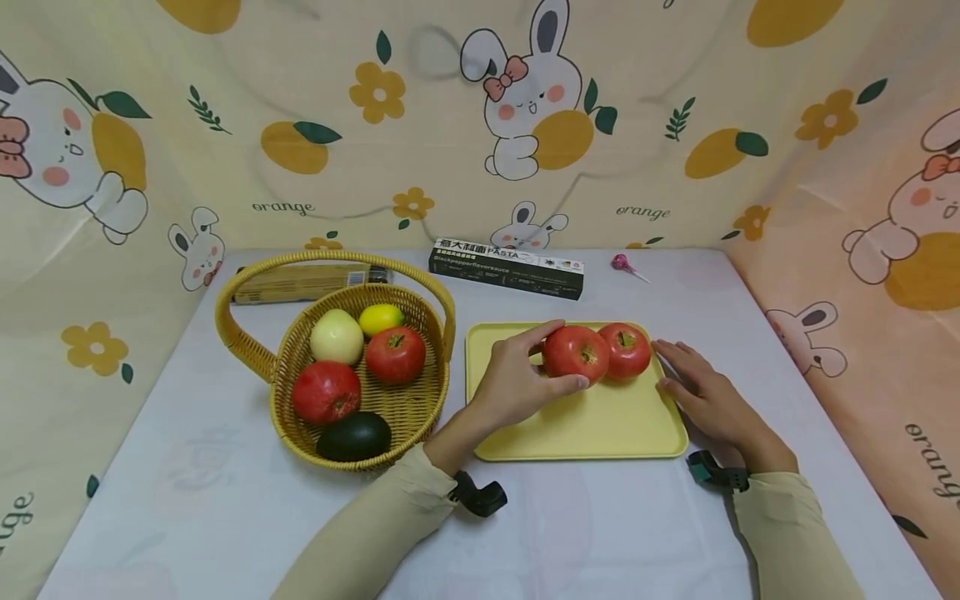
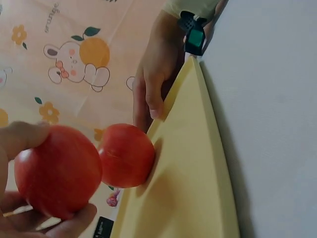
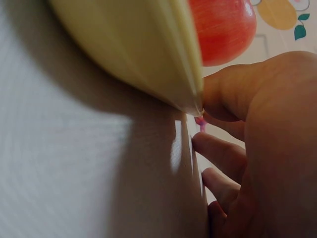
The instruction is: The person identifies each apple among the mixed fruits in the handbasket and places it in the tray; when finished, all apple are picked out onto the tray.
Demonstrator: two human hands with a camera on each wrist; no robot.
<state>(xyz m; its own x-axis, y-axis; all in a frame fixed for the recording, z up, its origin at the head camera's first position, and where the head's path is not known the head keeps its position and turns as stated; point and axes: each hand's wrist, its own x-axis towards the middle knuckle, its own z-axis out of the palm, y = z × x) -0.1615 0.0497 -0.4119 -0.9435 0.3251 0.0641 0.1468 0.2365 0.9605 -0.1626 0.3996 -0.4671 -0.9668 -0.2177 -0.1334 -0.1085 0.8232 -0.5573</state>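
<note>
My left hand (image 1: 517, 379) grips a red apple (image 1: 576, 354) between thumb and fingers, above the yellow tray (image 1: 585, 437). In the left wrist view this apple (image 2: 59, 171) hangs clear of the tray, its far side covering part of a second one. That second red apple (image 1: 627, 350) sits on the tray at its back right. Along the tray's right edge lies my right hand (image 1: 708, 400), fingers extended, its thumb touching the rim (image 3: 195, 84). Its other fingertips are outside the tray, near the tabletop.
Left of the tray stands a wicker basket (image 1: 281, 425) with a tall handle, holding red apples (image 1: 396, 355), a pale round fruit (image 1: 337, 337), a lemon (image 1: 382, 320) and a dark green avocado (image 1: 354, 437). Behind are a pasta box (image 1: 506, 268), a long packet (image 1: 288, 283) and a lollipop (image 1: 621, 262).
</note>
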